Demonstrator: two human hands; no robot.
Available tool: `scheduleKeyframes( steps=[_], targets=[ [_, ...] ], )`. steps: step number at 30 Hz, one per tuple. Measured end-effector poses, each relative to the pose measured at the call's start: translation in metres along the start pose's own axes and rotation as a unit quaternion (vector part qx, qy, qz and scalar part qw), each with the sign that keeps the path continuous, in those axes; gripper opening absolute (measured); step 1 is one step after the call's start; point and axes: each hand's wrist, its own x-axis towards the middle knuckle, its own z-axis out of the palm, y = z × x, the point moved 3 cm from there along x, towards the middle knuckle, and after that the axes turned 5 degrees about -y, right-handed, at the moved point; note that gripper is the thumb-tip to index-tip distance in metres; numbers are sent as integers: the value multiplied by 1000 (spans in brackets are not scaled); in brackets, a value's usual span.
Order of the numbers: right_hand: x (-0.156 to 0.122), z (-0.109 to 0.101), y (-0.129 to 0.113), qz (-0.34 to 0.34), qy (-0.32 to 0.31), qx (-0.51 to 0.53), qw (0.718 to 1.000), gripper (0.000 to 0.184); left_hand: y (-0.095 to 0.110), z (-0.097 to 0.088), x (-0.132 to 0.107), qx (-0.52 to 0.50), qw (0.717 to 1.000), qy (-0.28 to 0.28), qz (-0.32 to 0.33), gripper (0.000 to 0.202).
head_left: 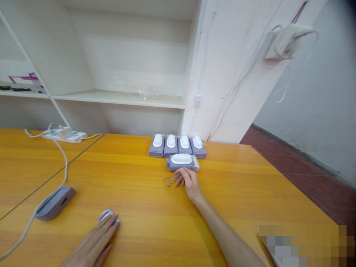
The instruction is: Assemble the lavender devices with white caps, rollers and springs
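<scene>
My right hand [190, 182] reaches across the table, its thumb and fingers pinching one end of a thin metal coil spring [168, 181]. The spring's free end points left, over the wood. Just behind that hand lies a purple-grey plastic piece [174, 167] with a white ribbed oval part [181, 158] on top and a clear end at its right. At the lower left, my left hand [93, 241] rests flat with its fingers stretched out. Its fingertips touch a small grey and white part [106, 214], which they partly cover.
Several purple-grey housings [156, 151] with white ribbed tops stand in a row at the table's back. A grey plastic shell [55, 204] lies at left, crossed by a white cable [66, 167] from a power strip [66, 135]. A blurred-out object [286, 252] occupies the lower right corner.
</scene>
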Motion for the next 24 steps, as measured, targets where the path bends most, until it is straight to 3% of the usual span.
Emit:
scheduleKeyframes(
  steps=[2,4,7,10,17,20,24],
  targets=[
    [1,-1,1,21,21,27,999,40,18,-1,29,8,997,3,73,53],
    [3,-3,1,48,51,57,996,42,33,-3,61,-14,995,-19,98,45],
    [5,-5,2,78,87,98,988,44,50,-5,108,-61,990,-84,93,27],
    [6,-7,2,76,117,119,983,44,60,-2,146,-82,989,-87,88,21],
    [5,-18,-1,3,200,109,974,39,73,20,185,-15,987,-111,117,31],
    [5,-19,-1,2,202,107,974,39,73,25,196,-29,992,-105,56,36],
    [5,-18,-3,-1,195,108,975,38,62,26,215,-151,979,-32,-134,35]
  ],
)
